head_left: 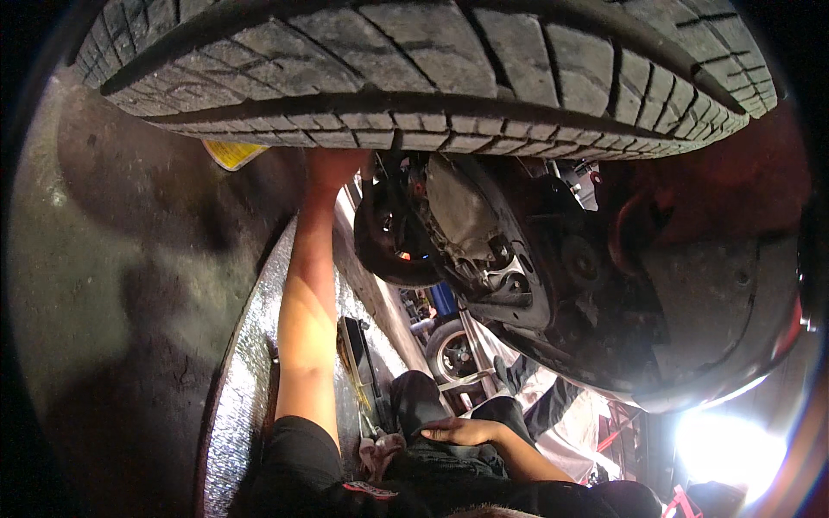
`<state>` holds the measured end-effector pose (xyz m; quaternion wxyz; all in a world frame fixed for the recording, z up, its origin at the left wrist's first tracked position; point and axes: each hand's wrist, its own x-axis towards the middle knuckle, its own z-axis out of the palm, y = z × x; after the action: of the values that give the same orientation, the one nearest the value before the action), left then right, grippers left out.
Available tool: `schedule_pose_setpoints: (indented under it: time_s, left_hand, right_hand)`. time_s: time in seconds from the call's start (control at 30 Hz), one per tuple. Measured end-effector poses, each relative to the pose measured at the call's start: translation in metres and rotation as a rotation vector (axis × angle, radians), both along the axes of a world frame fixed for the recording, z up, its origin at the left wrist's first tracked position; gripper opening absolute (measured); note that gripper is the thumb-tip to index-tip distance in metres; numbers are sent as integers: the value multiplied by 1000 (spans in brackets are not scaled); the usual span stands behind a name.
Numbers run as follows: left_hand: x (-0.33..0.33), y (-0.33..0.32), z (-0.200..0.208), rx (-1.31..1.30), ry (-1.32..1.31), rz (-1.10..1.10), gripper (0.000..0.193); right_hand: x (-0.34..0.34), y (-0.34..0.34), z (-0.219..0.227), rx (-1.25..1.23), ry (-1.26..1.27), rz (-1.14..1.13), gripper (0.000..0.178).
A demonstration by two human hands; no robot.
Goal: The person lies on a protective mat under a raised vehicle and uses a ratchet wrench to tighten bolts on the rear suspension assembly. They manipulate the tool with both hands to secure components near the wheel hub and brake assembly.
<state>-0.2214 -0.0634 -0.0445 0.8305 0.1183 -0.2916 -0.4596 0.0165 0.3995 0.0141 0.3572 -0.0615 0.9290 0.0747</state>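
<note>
A large black tyre (414, 60) with a worn, grooved tread spans the top of the view. My left arm reaches up to it, and my left hand (335, 168) goes behind its lower edge. The fingers are hidden there, so what they touch or hold does not show. My right hand (458, 431) lies flat on my dark-trousered thigh, holding nothing. To the right of the left hand is the dark vehicle underside (604, 268), with a pale metal part (462, 207) and suspension arms (509, 281).
Beneath my left arm lies a shiny silver mat (237, 406). A long black tool or case (360, 350) and a crumpled pale rag (380, 453) are beside it. A yellow object (231, 154) shows left of the left hand. Another wheel (453, 350) and a bright lamp (730, 453) stand beyond.
</note>
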Motion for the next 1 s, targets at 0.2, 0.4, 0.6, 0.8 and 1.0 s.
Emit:
schedule_pose_setpoints:
  time_s: [0.2, 0.4, 0.6, 0.8, 1.0]
  left_hand:
    - [10, -14, -12, -59, -227, 219, 60]
    - [37, -10, -2, -77, 258, -526, 46]
    - [41, -21, 15, -127, 171, -51, 35]
    - [71, -10, 2, 19, 366, -524, 28]
    - [117, 5, -22, 112, 336, -758, 19]
  right_hand:
    - [21, -75, 17, 14, 259, 557, 49]
    - [40, -235, 76, -72, 1055, 1143, 22]
    - [39, -367, 130, -5, 1452, 1452, 17]
    - [-58, -364, 173, 128, 1632, 1554, 17]
    - [-93, -362, 174, 166, 1623, 1573, 37]
